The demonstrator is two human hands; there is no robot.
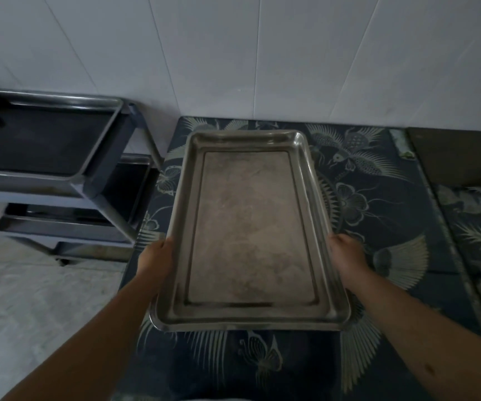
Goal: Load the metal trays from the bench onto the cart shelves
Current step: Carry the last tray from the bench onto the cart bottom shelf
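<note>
The left hand point(158, 256) and right hand point(346, 250) each grip a long rim of the empty metal tray point(251, 227) above the patterned surface point(392, 215); it looks rigid, light, slippery, best held mid-rim.

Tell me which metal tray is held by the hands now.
The pale tray over the patterned bench, gripped at its long edges by left hand and right hand. The dark tray lies on the cart.

left hand point(155, 257): bare, no glove; right hand point(348, 251): bare; forearms: unsleeved
</note>
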